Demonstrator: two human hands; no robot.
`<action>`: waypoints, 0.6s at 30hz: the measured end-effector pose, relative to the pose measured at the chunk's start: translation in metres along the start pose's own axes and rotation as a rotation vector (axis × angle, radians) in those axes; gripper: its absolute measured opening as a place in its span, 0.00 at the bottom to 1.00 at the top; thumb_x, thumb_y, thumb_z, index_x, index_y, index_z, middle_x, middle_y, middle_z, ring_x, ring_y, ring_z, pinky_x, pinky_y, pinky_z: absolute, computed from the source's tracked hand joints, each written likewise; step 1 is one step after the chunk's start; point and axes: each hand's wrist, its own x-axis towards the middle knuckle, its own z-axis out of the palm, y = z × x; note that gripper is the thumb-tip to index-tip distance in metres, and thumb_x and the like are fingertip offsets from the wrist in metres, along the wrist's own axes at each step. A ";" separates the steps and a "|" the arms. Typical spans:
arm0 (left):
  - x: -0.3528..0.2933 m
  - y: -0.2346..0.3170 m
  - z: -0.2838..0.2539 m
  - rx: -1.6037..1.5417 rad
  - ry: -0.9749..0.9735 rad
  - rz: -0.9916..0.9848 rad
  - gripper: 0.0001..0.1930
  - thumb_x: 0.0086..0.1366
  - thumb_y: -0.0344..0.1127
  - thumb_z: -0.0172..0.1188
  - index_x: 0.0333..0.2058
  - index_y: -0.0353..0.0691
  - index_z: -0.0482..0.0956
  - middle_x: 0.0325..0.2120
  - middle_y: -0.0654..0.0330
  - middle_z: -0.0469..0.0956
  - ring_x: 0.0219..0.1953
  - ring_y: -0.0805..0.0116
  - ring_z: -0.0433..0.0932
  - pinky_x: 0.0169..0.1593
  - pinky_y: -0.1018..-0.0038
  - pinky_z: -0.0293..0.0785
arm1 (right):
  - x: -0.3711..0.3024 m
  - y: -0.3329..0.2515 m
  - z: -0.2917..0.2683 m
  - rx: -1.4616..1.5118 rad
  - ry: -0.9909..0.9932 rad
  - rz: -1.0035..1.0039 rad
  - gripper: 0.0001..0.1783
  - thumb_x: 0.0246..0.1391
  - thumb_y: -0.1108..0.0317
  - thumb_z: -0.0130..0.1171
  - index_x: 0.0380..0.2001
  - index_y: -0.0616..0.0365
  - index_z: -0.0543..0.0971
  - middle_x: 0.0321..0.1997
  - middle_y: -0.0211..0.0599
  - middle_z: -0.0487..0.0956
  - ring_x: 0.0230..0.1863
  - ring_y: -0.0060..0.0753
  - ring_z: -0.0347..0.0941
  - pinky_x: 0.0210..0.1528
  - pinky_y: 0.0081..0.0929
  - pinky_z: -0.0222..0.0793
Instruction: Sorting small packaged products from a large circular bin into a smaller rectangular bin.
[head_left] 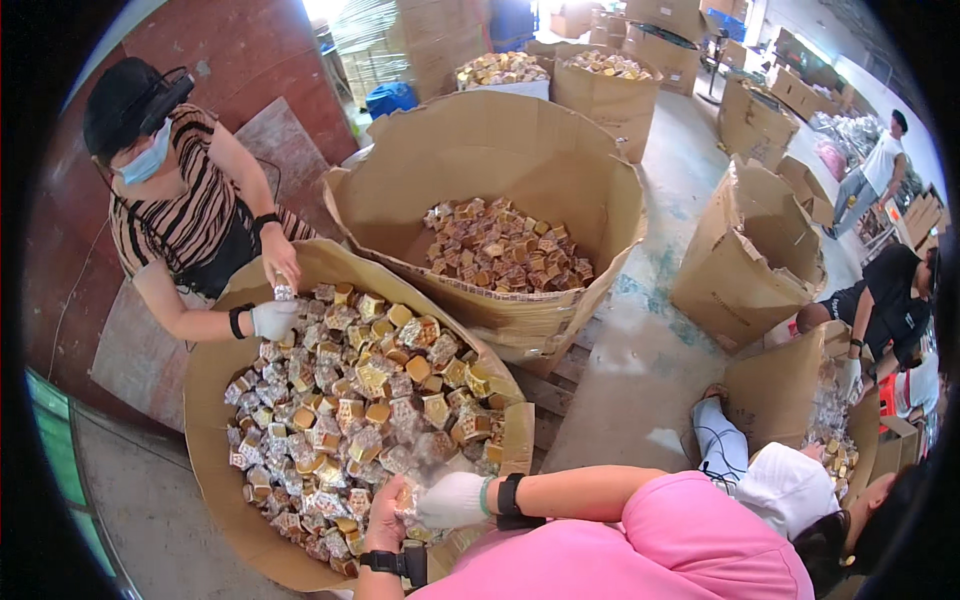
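Observation:
My left hand (383, 518), bare and with a black band at the wrist, holds a small house-shaped piece (406, 500) with a clear, shiny wrapping. My right hand (452, 499), in a white glove, closes on the same piece from the right; its fingertips are partly hidden. Both hands are over the near edge of a big round cardboard bin (215, 440). Inside lies a heap of similar small house-shaped pieces (350, 415), some gold and bare, others in crinkled clear film.
Across the bin a masked person (165, 200) handles a piece with one gloved hand. A second large cardboard bin (510, 130) adjoins it, holding brownish pieces (510, 245). To the right are a tall carton (745, 265), another seated person (800, 490) and a person in black (885, 310).

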 end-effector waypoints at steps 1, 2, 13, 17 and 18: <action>0.012 -0.005 -0.023 0.146 -0.028 -0.034 0.12 0.62 0.41 0.52 0.30 0.37 0.74 0.25 0.59 0.76 0.26 0.65 0.76 0.32 0.69 0.74 | -0.001 0.002 0.006 0.014 0.023 -0.070 0.15 0.49 0.58 0.48 0.25 0.58 0.75 0.22 0.46 0.76 0.26 0.51 0.73 0.29 0.39 0.68; 0.012 -0.004 -0.024 0.139 -0.007 -0.034 0.12 0.62 0.41 0.52 0.30 0.37 0.74 0.25 0.59 0.76 0.26 0.65 0.76 0.32 0.69 0.74 | 0.000 0.010 0.015 0.023 0.011 -0.086 0.15 0.49 0.58 0.48 0.25 0.58 0.75 0.22 0.46 0.76 0.26 0.51 0.73 0.29 0.39 0.68; 0.024 0.125 0.128 -0.070 -0.459 0.298 0.31 0.62 0.60 0.40 0.55 0.42 0.60 0.49 0.57 0.69 0.49 0.59 0.69 0.46 0.59 0.70 | -0.013 0.101 0.067 0.314 0.164 0.211 0.11 0.45 0.64 0.48 0.26 0.61 0.73 0.24 0.49 0.75 0.25 0.50 0.72 0.30 0.37 0.67; 0.044 0.139 0.155 0.046 -0.307 0.370 0.28 0.59 0.51 0.53 0.54 0.43 0.61 0.45 0.58 0.69 0.45 0.62 0.70 0.42 0.60 0.70 | -0.018 0.096 0.052 0.384 0.154 0.230 0.10 0.45 0.65 0.48 0.25 0.60 0.73 0.24 0.50 0.75 0.28 0.52 0.72 0.30 0.39 0.66; 0.061 0.129 0.145 0.365 -0.174 0.376 0.25 0.58 0.48 0.53 0.50 0.40 0.65 0.41 0.58 0.72 0.42 0.63 0.72 0.41 0.62 0.71 | -0.017 0.095 0.050 0.380 0.194 0.204 0.10 0.45 0.65 0.47 0.25 0.61 0.72 0.24 0.50 0.75 0.29 0.52 0.72 0.30 0.39 0.66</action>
